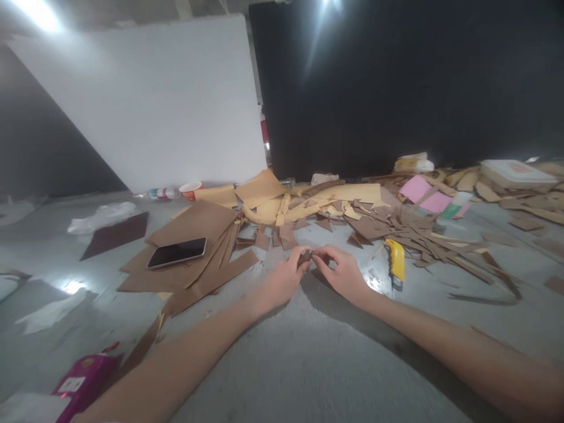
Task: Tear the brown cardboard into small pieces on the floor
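Observation:
Both hands meet over the middle of the grey table (282,364). Fingers of my left hand (288,275) are closed on a small brown piece (305,257), which looks like the same material as the brown scraps around it. At the other side of the piece, my right hand (341,271) pinches with thumb and fingers touching it. Much of the piece is hidden by the fingers. To the right of my right hand lies a yellow utility knife (396,261). Cut brown scraps (409,232) are heaped just beyond it.
Left of my hands, a phone (177,252) rests on stacked brown sheets (215,220). A magenta device (86,382) is at the lower left. Tan scraps (361,192), a paper cup (190,189) and a white lidded box (517,172) line the back, before white and black panels.

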Tool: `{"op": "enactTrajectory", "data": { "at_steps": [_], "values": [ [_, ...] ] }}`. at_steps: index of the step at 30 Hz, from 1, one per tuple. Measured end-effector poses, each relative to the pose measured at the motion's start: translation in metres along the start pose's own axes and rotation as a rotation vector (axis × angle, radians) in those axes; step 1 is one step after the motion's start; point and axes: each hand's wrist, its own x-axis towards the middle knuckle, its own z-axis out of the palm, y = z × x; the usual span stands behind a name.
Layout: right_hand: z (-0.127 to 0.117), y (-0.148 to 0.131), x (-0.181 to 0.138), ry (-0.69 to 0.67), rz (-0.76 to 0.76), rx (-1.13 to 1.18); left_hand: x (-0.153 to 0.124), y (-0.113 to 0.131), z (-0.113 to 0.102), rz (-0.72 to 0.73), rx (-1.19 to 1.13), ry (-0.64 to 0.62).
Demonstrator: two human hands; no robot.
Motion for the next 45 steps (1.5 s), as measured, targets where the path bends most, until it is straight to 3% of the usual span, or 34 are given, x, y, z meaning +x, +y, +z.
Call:
{"op": "enactTrajectory", "data": {
  "at_steps": [15,25,45],
  "values": [
    [0.003,-0.006,-0.007,-0.012,-0.073,0.022,-0.002,0.002,-0.002,0.017,0.014,-0.019],
    [-0.002,-0.004,-0.002,-0.107,-0.040,0.130,-0.002,0.005,-0.003,-0.028,-0.004,0.000],
    [-0.002,0.002,0.000,-0.116,-0.077,-0.001,0.000,-0.001,0.000,0.024,-0.001,-0.045]
  ]
}}
